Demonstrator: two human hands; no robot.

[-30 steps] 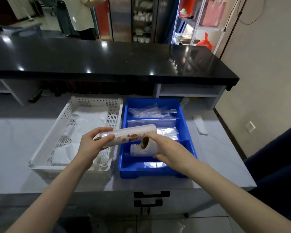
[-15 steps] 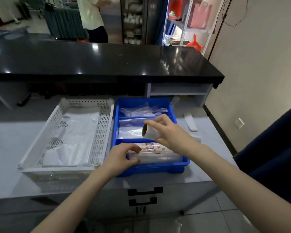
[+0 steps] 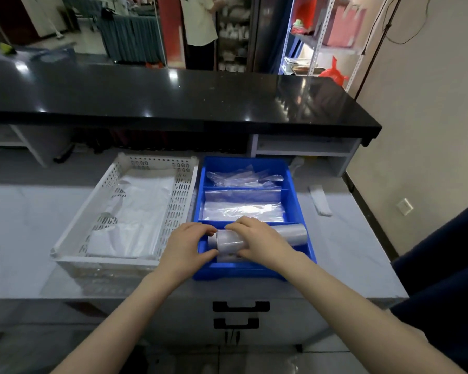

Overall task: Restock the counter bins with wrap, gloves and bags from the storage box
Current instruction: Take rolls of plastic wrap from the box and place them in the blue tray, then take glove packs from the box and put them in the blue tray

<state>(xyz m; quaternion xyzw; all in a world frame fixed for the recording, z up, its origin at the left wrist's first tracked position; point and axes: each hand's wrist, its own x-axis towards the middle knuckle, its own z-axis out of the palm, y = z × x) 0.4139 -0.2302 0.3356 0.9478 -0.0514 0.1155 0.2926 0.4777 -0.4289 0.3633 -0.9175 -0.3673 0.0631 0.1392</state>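
Observation:
A blue divided bin (image 3: 297, 190) sits on the grey counter. Its near compartment holds rolls of wrap (image 3: 295, 233). My left hand (image 3: 187, 244) grips the left end of a roll, and my right hand (image 3: 257, 241) lies curled over the top roll, holding it down in the compartment. The middle compartment holds flat clear plastic bags (image 3: 243, 210), the far one clear plastic gloves (image 3: 241, 177). To the left stands a white perforated basket (image 3: 179, 190) with white bags (image 3: 138, 211) inside.
A raised black countertop (image 3: 173, 98) runs along the back. A white folded item (image 3: 320, 201) lies right of the blue bin. Drawer handles (image 3: 241, 306) show below the counter edge. A person stands in the background near shelves.
The roll my right hand held upright above the bin now lies flat in the near compartment on the other roll. Both hands have closed in on the rolls.

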